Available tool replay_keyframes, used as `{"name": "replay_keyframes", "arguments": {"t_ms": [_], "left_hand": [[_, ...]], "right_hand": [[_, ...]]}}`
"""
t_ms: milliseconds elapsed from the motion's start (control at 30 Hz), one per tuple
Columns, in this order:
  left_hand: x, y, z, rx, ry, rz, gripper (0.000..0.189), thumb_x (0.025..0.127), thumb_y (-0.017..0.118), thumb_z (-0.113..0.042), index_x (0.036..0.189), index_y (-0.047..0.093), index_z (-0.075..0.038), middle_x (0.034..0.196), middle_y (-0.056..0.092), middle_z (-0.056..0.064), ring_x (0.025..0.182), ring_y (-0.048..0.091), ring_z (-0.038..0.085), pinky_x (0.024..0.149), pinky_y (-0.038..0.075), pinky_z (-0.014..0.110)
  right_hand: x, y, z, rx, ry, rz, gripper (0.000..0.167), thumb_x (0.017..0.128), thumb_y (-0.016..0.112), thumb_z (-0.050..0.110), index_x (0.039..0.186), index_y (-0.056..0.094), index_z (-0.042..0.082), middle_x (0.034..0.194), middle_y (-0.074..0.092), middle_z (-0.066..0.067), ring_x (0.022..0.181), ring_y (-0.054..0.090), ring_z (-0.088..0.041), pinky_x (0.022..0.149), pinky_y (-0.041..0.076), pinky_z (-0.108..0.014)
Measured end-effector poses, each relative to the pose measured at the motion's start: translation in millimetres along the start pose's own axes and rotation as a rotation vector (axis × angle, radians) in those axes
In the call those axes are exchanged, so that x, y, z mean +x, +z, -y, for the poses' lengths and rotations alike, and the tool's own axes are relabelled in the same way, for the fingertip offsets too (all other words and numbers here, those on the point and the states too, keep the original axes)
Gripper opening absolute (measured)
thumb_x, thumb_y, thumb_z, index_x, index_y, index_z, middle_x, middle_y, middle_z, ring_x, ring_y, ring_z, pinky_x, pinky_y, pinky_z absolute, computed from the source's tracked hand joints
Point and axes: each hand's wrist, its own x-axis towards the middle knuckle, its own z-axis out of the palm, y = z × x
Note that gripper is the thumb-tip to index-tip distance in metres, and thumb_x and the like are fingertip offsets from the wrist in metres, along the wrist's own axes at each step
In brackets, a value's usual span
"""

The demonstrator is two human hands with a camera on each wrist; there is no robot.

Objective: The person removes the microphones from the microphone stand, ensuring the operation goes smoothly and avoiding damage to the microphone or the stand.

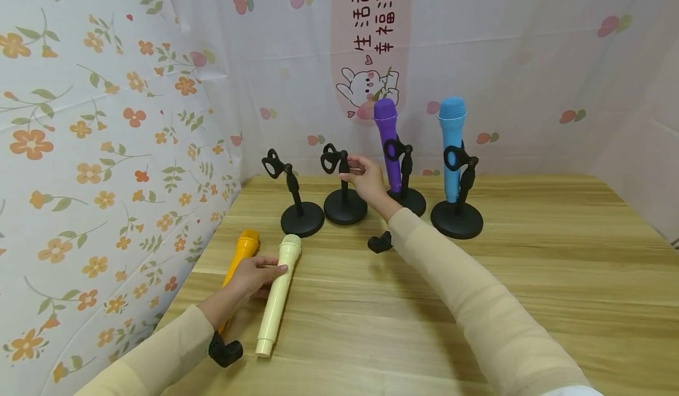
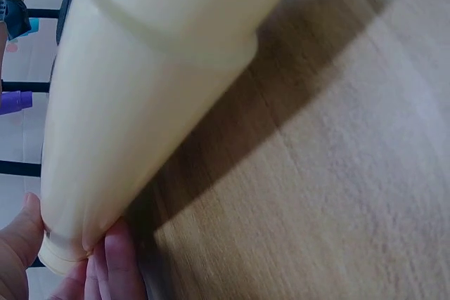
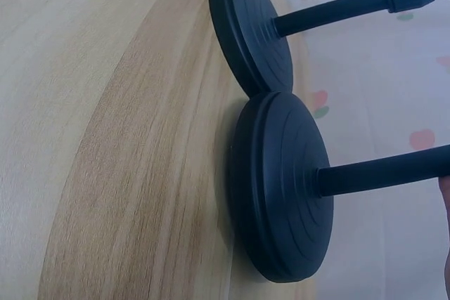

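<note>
My left hand [image 1: 253, 278] pinches a cream microphone [image 1: 277, 304] between thumb and fingers, its head pointing away from me. In the left wrist view the microphone [image 2: 148, 96] fills much of the picture, tilted over the wood. An orange microphone [image 1: 247, 243] lies left of it, partly covered by that hand. My right hand [image 1: 369, 179] grips the upper post of a black microphone stand [image 1: 345, 208] just under its clip, which holds nothing. The same stand's round base [image 3: 285, 187] rests on the table in the right wrist view.
Another bare stand [image 1: 302, 218] is to the left, its base close to the gripped one. Rightward, a purple microphone [image 1: 389, 142] and a blue microphone [image 1: 452, 137] sit upright in stands. A patterned cloth [image 1: 286, 78] hangs behind the wooden table [image 1: 557, 254].
</note>
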Motion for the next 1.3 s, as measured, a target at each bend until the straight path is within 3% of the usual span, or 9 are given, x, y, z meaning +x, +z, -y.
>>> {"name": "replay_keyframes", "arguments": {"t_ms": [1300], "left_hand": [[-1.6,-3.3,-1.9,0.021,-0.035,0.016,0.05,0.093,0.069,-0.023,0.131,0.055,0.006,0.106,0.064,0.015,0.083,0.065,0.02,0.072,0.058,0.039]], "right_hand": [[2.1,4.7,-9.6,0.018,0.007,0.011,0.039,0.084,0.074,-0.002,0.121,0.063,0.0,0.111,0.065,-0.018,0.103,0.064,-0.03,0.089,0.052,-0.036]]}}
